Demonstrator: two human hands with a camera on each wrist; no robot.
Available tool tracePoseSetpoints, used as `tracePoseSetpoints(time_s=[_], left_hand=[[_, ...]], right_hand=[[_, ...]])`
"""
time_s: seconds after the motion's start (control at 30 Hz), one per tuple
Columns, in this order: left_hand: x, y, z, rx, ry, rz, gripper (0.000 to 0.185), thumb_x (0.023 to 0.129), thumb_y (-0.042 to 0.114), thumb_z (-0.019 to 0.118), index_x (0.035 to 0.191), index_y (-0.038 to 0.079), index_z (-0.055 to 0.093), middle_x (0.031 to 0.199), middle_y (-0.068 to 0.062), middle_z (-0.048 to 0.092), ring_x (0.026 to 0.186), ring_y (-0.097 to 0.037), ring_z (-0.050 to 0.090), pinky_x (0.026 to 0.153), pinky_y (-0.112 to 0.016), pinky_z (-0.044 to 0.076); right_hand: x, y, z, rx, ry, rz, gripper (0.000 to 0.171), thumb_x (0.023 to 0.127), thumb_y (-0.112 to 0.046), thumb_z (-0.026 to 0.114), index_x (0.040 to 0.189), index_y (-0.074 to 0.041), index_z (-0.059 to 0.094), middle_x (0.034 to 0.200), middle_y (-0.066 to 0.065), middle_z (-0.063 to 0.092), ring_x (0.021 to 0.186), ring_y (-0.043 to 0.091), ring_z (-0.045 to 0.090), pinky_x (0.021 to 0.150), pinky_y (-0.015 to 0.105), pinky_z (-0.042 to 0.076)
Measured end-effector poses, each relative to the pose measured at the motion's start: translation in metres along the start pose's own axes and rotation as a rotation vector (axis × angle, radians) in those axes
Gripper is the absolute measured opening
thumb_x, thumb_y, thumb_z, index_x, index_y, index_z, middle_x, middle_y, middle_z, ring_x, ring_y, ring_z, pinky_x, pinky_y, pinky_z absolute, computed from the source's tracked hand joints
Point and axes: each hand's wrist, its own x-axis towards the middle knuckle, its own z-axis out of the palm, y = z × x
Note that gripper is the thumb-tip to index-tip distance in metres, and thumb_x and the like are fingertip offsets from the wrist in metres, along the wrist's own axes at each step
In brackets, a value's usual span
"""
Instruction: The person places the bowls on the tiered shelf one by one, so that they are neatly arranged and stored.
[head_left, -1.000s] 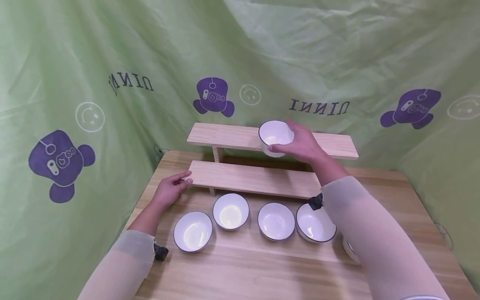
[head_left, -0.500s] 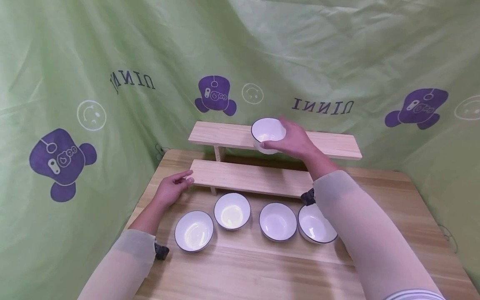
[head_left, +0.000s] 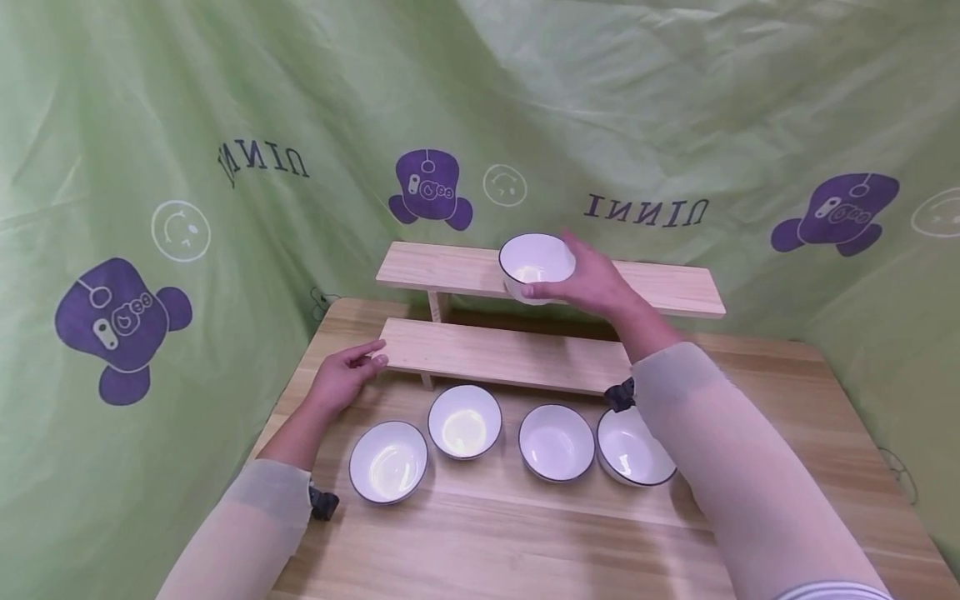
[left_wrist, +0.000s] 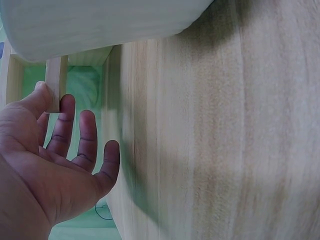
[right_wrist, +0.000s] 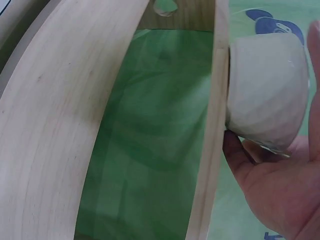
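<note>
My right hand (head_left: 592,279) grips a white bowl (head_left: 534,262) with a dark rim, thumb in front and fingers behind. The bowl is upright at the upper board (head_left: 660,287) of a two-tier wooden shelf; in the right wrist view its base (right_wrist: 240,85) meets that board's surface. My left hand (head_left: 343,382) pinches the left end of the lower board (head_left: 487,354) between thumb and index finger, the other fingers loosely bent, as the left wrist view shows on the board's end (left_wrist: 55,85).
In front of the shelf, several like bowls stand on the wooden table (head_left: 480,542): a far-left bowl (head_left: 388,462), a second bowl (head_left: 465,422), a third bowl (head_left: 557,443), and a right bowl (head_left: 633,450) partly behind my right sleeve. Green printed cloth (head_left: 322,83) hangs around.
My right hand has carried the bowl a little left along the upper board, then nearly stopped. The left hand keeps its place at the lower board's end.
</note>
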Motion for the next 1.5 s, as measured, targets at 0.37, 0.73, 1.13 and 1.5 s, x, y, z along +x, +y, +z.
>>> tracePoseSetpoints(time_s=[0.37,0.73,1.13,1.5], left_hand=[[-0.001,0.003,-0.002,0.003,-0.001,0.009,0.057,0.081,0.058,0.069,0.130,0.032,0.061,0.104,-0.006,0.068,0.094,-0.020,0.062,0.078,-0.033,0.049],[-0.001,0.003,0.000,0.013,0.001,0.022,0.057,0.081,0.058,0.068,0.131,0.031,0.061,0.102,-0.006,0.068,0.093,-0.021,0.063,0.076,-0.031,0.050],[0.000,0.000,0.001,0.010,0.003,0.006,0.059,0.079,0.060,0.069,0.131,0.032,0.060,0.107,-0.005,0.066,0.096,-0.020,0.059,0.077,-0.033,0.050],[0.000,-0.001,0.000,-0.003,-0.006,0.011,0.061,0.079,0.061,0.069,0.132,0.033,0.060,0.107,-0.005,0.065,0.096,-0.021,0.060,0.079,-0.033,0.049]], right_hand=[[0.001,0.007,0.007,0.070,0.062,-0.077,0.124,0.053,-0.061,0.088,0.152,-0.018,0.027,0.143,0.009,0.047,0.131,0.026,0.042,0.109,0.046,0.033],[0.010,-0.006,0.031,0.129,0.109,-0.060,0.128,0.049,-0.067,0.086,0.153,-0.021,0.027,0.146,0.007,0.044,0.134,0.024,0.040,0.111,0.043,0.031],[0.021,-0.036,0.061,0.205,0.115,-0.028,0.128,0.050,-0.067,0.085,0.153,-0.019,0.026,0.147,0.005,0.043,0.134,0.021,0.039,0.111,0.036,0.032],[0.031,-0.055,0.079,0.225,0.158,-0.108,0.104,0.055,-0.059,0.088,0.140,-0.020,0.044,0.127,-0.001,0.058,0.119,0.015,0.052,0.102,0.030,0.040]])
